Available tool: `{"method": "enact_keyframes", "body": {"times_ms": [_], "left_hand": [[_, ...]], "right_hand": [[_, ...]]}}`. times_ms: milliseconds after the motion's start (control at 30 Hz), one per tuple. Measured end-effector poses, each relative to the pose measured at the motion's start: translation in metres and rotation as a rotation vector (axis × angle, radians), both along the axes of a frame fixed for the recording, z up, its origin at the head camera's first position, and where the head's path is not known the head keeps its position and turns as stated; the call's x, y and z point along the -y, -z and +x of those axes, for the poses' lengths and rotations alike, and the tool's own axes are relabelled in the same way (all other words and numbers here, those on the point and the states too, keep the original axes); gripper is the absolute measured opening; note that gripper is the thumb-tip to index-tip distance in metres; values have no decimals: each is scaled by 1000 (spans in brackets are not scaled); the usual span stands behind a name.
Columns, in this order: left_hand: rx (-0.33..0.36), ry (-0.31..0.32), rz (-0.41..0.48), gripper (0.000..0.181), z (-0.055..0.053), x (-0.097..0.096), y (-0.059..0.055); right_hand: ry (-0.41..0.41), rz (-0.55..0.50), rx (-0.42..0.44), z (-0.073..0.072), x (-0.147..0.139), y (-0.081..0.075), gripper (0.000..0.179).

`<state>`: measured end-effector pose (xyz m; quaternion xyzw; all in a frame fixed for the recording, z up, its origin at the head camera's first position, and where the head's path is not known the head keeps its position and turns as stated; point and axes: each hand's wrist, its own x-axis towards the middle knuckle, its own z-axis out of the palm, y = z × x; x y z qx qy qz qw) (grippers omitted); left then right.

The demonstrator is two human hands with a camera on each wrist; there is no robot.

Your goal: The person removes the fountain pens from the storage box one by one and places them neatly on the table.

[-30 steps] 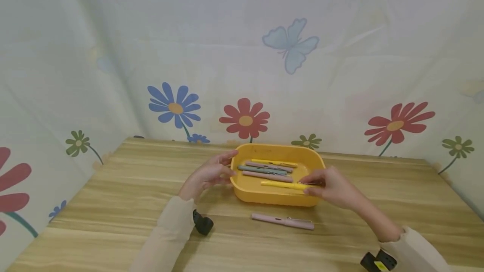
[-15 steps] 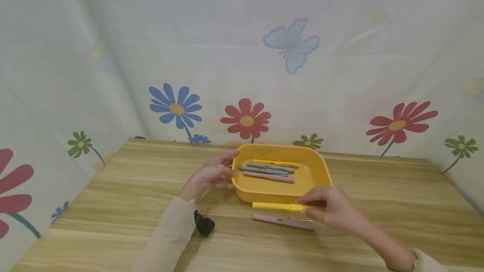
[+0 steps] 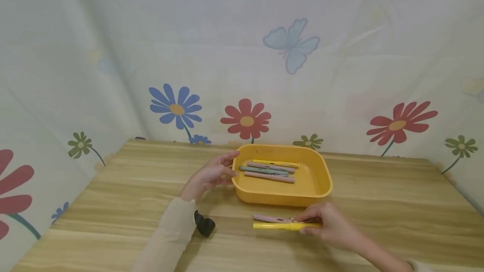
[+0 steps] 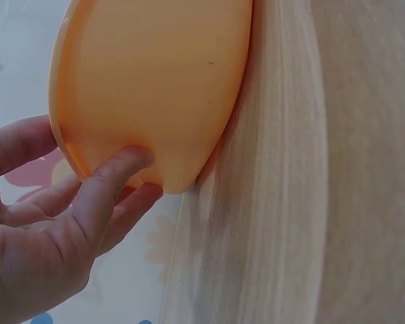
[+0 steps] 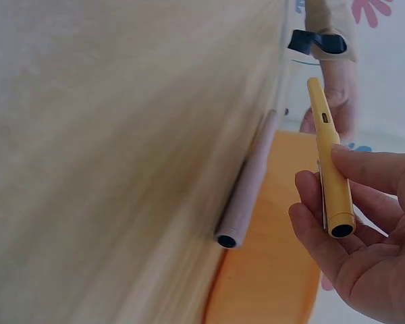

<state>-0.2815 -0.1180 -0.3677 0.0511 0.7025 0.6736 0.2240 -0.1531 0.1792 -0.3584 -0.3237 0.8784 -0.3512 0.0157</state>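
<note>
A yellow pen [image 3: 272, 225] with a wire clip and a small dark window lies between the thumb and fingers of my right hand [image 3: 334, 228]. Just behind it on the table lies a pale pink pen [image 3: 270, 218], partly covered by the hand in the head view; the right wrist view shows that pink pen [image 5: 246, 189] apart from the held one. My left hand [image 3: 209, 175] holds the left end of a yellow plastic box [image 3: 280, 198], its thumb [image 4: 118, 169] against the outer wall. Inside the box, a yellow pen [image 3: 277, 163], a grey-green pen [image 3: 261, 170] and two pink pens lie side by side.
The box stands toward the back of the wood-grain table [image 3: 151, 179]. A white curtain [image 3: 211, 32] printed with flowers and a butterfly hangs behind the table's back edge. A black wrist camera [image 3: 204, 223] sits at the left sleeve.
My right hand has carried the yellow pen out of the box, over its front wall and toward me, down beside the pink pen. The left hand has stayed at the box's left end.
</note>
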Motion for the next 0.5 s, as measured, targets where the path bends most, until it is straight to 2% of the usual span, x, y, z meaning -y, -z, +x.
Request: {"method": "enact_keyframes", "body": {"times_ms": [300, 500], "left_hand": [[1, 4, 7, 70, 0, 2, 1], [-11, 12, -1, 69, -1, 1, 2]], "right_hand": [[-1, 76, -107, 0, 5, 8, 15], [9, 113, -126, 0, 8, 10, 15]]}}
